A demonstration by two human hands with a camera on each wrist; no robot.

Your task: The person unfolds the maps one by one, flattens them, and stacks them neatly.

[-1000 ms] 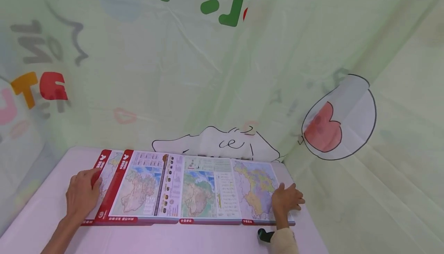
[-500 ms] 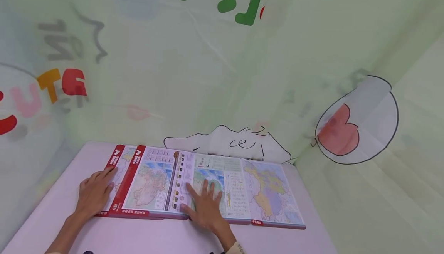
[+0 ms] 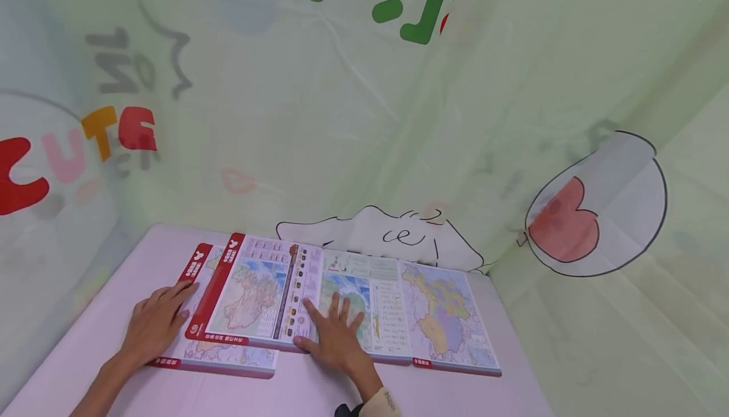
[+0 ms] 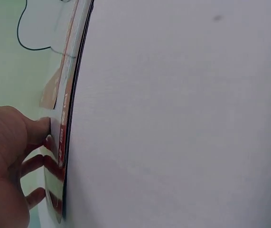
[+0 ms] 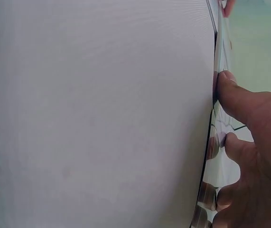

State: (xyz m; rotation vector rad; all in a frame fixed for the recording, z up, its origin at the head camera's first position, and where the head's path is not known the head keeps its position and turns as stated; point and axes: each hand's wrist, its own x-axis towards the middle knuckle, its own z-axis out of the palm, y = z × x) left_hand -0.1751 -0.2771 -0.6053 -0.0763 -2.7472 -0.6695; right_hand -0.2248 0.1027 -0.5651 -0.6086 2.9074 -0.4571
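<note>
Several flat, glossy maps lie in an overlapping row on a pale table. My left hand (image 3: 154,322) rests on the red left border of the leftmost map (image 3: 236,357), its thumb and fingertips touching the surface; the left wrist view shows them close to its edge. Partly covering that map is another red-bordered map (image 3: 247,303). My right hand (image 3: 338,341) lies with fingers spread, across the right edge of the red-bordered map and the green-toned middle map (image 3: 390,309). Farthest right is a purple and yellow map (image 3: 450,316). In the right wrist view, the thumb (image 5: 232,97) presses near the edge.
The pale table (image 3: 455,398) extends in front of the maps. A light green printed cloth (image 3: 319,119) hangs behind and at both sides, close to the table's far edge. A dark object (image 3: 344,410) is by the right wrist.
My right hand has moved left from the right end of the row to the middle maps. The leftmost map has slid nearer, from beneath the red-bordered map, with my left hand on it.
</note>
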